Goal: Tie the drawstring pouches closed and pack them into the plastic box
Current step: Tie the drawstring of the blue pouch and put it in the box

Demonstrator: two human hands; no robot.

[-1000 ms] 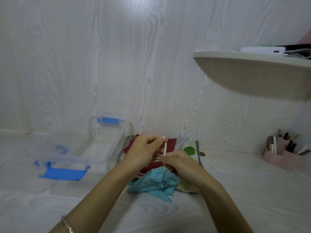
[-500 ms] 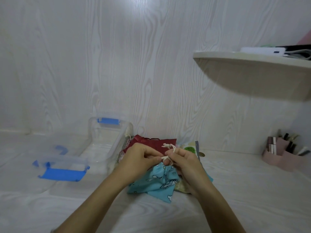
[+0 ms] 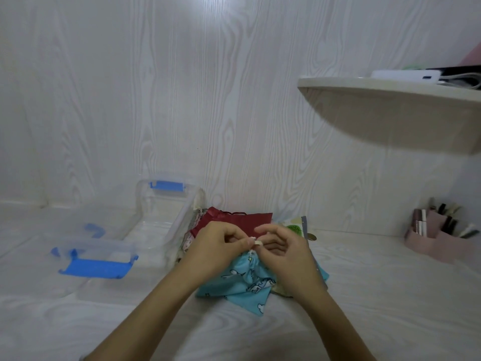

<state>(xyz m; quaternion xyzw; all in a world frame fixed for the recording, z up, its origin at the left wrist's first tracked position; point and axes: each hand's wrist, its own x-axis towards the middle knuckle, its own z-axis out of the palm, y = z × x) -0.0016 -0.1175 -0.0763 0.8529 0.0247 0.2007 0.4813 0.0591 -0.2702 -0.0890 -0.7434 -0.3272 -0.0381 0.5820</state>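
Note:
A light blue printed pouch lies on the white table, its neck gathered. My left hand and my right hand meet just above that neck, and both pinch its white drawstring. Behind them lies a dark red pouch on a small heap of other pouches. A green-patterned pouch shows to the right of the heap. The clear plastic box with a blue latch stands open to the left of the heap. Nothing shows inside it.
The box's clear lid with blue clips lies at the left front. A pink organizer with small items stands at the far right. A white wall shelf juts out above the right side.
The drawstring was first held up in a long vertical stretch. Both hands have since come down and closed in on the blue pouch's neck, with the string now short between the fingertips.

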